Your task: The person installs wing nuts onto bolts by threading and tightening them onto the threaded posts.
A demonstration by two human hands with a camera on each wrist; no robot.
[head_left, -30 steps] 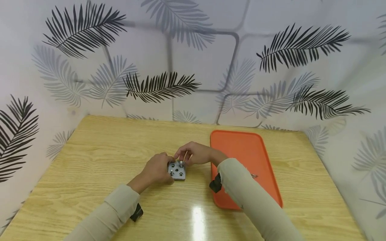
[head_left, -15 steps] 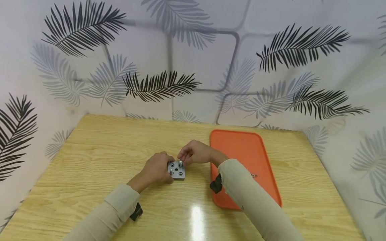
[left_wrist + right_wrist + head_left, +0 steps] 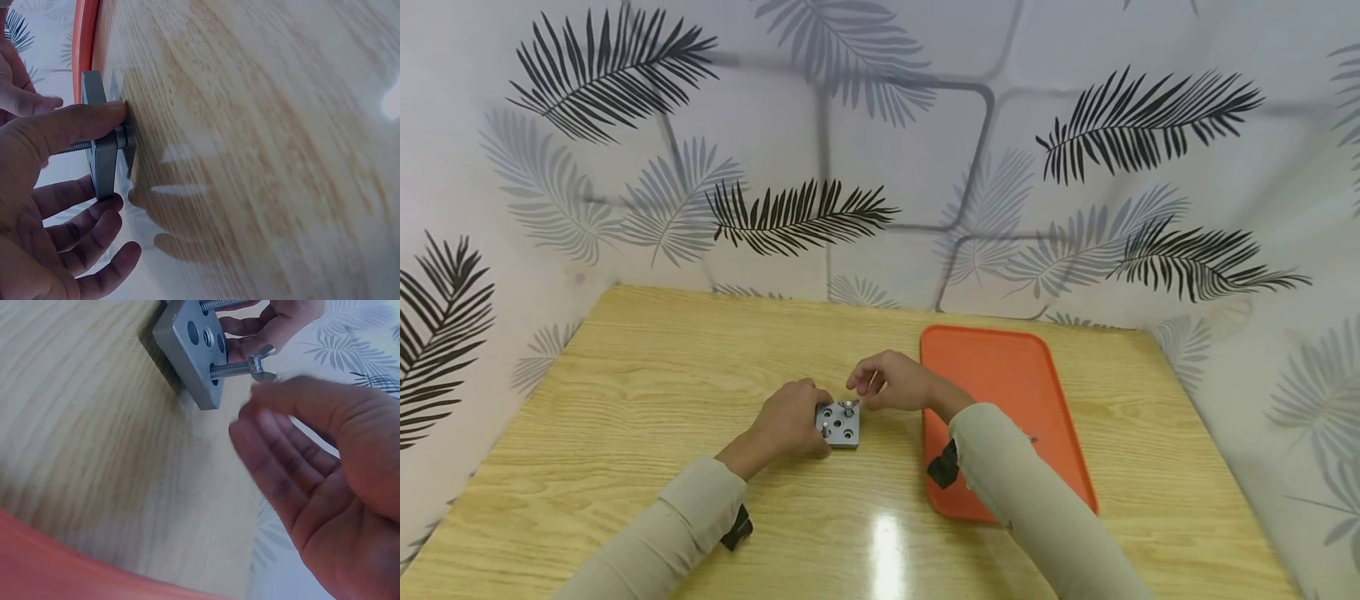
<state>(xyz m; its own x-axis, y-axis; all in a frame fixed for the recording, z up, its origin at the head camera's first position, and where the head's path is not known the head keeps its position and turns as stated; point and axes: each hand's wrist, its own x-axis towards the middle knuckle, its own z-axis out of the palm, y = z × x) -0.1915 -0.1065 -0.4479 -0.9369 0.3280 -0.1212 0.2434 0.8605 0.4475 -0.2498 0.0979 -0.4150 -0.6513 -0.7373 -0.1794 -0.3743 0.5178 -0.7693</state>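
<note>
My left hand [image 3: 787, 421] grips a small grey metal plate [image 3: 839, 436] with several holes, thumb on the near edge and fingers at the far edge. Two threaded bolts rise from it: one [image 3: 231, 370] carries a wing nut [image 3: 256, 364] at its top, while the other bolt [image 3: 825, 430] shows no nut. In the left wrist view, a bolt head [image 3: 122, 136] sits below the plate, close to the table. My right hand [image 3: 895, 381] hovers just right of the wing nut, fingers loosely bent and holding nothing; whether the thumb touches a wing I cannot tell.
An orange tray [image 3: 985, 358] lies on the wooden table [image 3: 700, 350], under the right forearm. A small metal piece [image 3: 1032, 438] in it is partly hidden by the sleeve. Behind the table stands a leaf-patterned wall [image 3: 880, 167].
My right fingers have come off the wing nut and drawn slightly right, with the wings now turned sideways. The left hand and plate stay in place.
</note>
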